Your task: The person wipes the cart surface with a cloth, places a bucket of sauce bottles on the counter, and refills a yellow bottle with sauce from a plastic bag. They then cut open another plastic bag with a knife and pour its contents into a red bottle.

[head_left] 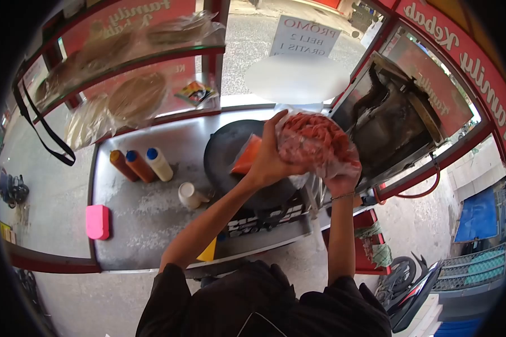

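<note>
A clear plastic bag of red sliced meat (pixel 315 137) is held up over the right part of the round dark griddle pan (pixel 216 163). My left hand (pixel 269 160) grips the bag's left side, thumb under it and fingers up along it. From below and to the right, my right hand (pixel 343 182) supports the bag; its fingers are partly hidden behind the plastic. Just left of my left hand, a clear packet with orange-red contents (pixel 246 156) appears over the pan. A white cup (pixel 191 195) stands on the steel counter (pixel 135 224), left of my left forearm.
Three squeeze bottles (pixel 142 165) and a pink box (pixel 98 222) stand on the counter's left. Bagged flatbreads (pixel 138 100) lie on the shelves at upper left. An upright grill (pixel 396 112) stands at the right. A red container (pixel 368 238) sits below the counter.
</note>
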Available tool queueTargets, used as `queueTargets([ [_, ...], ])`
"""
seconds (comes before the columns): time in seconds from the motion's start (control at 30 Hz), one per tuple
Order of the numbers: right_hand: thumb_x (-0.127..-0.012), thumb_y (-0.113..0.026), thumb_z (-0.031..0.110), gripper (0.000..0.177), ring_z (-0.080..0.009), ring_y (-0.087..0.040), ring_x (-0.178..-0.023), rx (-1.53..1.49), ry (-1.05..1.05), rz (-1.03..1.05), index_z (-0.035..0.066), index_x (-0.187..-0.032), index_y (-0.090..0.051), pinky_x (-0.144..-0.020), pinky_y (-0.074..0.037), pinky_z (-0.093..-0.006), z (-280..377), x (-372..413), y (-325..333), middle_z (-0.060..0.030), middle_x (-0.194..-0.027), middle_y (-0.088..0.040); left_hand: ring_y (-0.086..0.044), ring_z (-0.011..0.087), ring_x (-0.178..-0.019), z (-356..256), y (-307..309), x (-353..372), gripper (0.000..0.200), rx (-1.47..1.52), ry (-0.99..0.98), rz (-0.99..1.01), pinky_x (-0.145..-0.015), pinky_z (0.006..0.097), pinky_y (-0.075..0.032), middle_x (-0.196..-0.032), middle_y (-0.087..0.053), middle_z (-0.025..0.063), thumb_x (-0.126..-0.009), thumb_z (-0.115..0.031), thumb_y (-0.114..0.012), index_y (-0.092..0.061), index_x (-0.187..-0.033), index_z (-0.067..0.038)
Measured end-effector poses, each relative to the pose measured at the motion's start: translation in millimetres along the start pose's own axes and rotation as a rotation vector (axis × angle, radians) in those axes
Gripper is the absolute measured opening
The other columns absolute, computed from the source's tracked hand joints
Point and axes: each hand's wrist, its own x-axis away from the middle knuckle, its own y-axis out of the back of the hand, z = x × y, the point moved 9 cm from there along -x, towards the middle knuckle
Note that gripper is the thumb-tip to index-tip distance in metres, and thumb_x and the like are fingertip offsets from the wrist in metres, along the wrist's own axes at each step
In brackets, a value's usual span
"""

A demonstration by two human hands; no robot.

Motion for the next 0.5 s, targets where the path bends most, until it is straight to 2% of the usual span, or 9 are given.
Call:
queueTargets([
  [0.1,-0.087,-0.054,0.044,0.053,-0.0302,-0.053,-0.122,0.118,0.248,-0.19,0.015,-0.132,-0.054,-0.103,-0.038,-0.0561,59.7,-33.0,73.2,-0.0098,-0.136,-0.053,-0.045,0.0276,-0.123,45.4,-27.3,-60.3,0.121,0.275,0.077,0.01,-0.102,0.0361,-0.042,-0.134,-0.038,0.0193,-0.052,-0.024,-0.093,-0.018,-0.143,0.003],
  [0.17,-0.088,-0.046,0.048,0.055,-0.0298,-0.051,-0.123,0.008,0.264,-0.082,0.014,-0.132,-0.053,-0.103,-0.038,-0.055,102.5,-61.6,117.4,-0.009,-0.138,-0.051,-0.048,0.0271,-0.12,91.7,-32.1,-96.5,0.122,-0.029,-0.046,0.016,-0.099,0.0337,-0.046,-0.132,-0.04,0.0191,-0.053,-0.024,-0.093,-0.015,-0.142,0.006],
  [0.23,-0.089,-0.045,0.048,0.055,-0.0313,-0.052,-0.122,0.01,0.146,-0.038,0.015,-0.132,-0.052,-0.101,-0.038,-0.0598,114.5,-93.7,115.4,-0.0088,-0.135,-0.053,-0.051,0.0279,-0.117,134.0,-37.8,-121.2,0.12,0.227,0.121,-0.02,-0.096,0.032,-0.048,-0.13,-0.042,0.0192,-0.056,-0.025,-0.092,-0.014,-0.142,0.006],
  [0.27,-0.088,-0.044,0.048,0.056,-0.032,-0.053,-0.121,0.257,0.111,-0.26,0.016,-0.133,-0.051,-0.099,-0.038,-0.0628,131.7,-108.2,132.9,-0.0076,-0.132,-0.055,-0.054,0.0256,-0.113,146.6,-40.3,-132.9,0.111,0.297,0.259,-0.01,-0.092,0.0303,-0.05,-0.127,-0.046,0.0178,-0.06,-0.025,-0.09,-0.02,-0.141,0.006],
  [0.33,-0.088,-0.044,0.048,0.056,-0.0331,-0.051,-0.122,0.475,-0.01,-0.204,0.018,-0.134,-0.05,-0.098,-0.038,-0.0639,149.9,-130.2,128.1,-0.008,-0.133,-0.054,-0.061,0.0184,-0.103,172.8,-49.8,-140.0,0.081,0.412,0.562,-0.053,-0.08,0.0258,-0.054,-0.115,-0.059,0.0121,-0.071,-0.027,-0.084,-0.041,-0.133,0.003],
  [0.37,-0.088,-0.043,0.048,0.056,-0.0342,-0.05,-0.123,0.689,-0.118,-0.144,0.019,-0.135,-0.05,-0.097,-0.038,-0.065,153.6,-149.1,117.8,-0.0083,-0.135,-0.053,-0.064,0.0174,-0.1,189.5,-66.8,-157.5,0.07,0.701,0.453,0.084,-0.076,0.0265,-0.055,-0.107,-0.064,0.0089,-0.074,-0.037,-0.081,-0.051,-0.127,-0.002],
  [0.4,-0.086,-0.046,0.047,0.053,-0.0341,-0.059,-0.109,0.749,-0.079,-0.523,0.012,-0.124,-0.058,-0.095,-0.041,-0.064,160.4,-150.6,115.8,-0.0129,-0.121,-0.06,-0.064,0.0198,-0.101,230.4,-73.2,-173.2,0.074,0.84,0.441,0.046,-0.077,0.0288,-0.056,-0.112,-0.063,0.0103,-0.074,-0.042,-0.08,-0.05,-0.129,-0.004],
  [0.47,-0.088,-0.042,0.051,0.056,-0.0344,-0.052,-0.118,0.981,-0.221,-0.568,0.016,-0.132,-0.051,-0.092,-0.041,-0.0641,160.7,-186.3,118.2,-0.0116,-0.131,-0.053,-0.064,0.0222,-0.102,258.6,-77.7,-194.0,0.078,0.983,0.41,0.02,-0.078,0.0311,-0.057,-0.116,-0.062,0.0117,-0.073,-0.048,-0.079,-0.049,-0.131,-0.005],
  [0.5,-0.09,-0.039,0.054,0.06,-0.0347,-0.044,-0.127,1.188,-0.38,-0.644,0.02,-0.139,-0.044,-0.09,-0.042,-0.0642,161.3,-196.1,135.7,-0.0103,-0.141,-0.045,-0.062,0.0279,-0.105,282.0,-79.6,-184.1,0.084,1.113,0.683,-0.071,-0.081,0.0385,-0.057,-0.12,-0.059,0.0168,-0.072,-0.054,-0.076,-0.047,-0.132,-0.004],
])
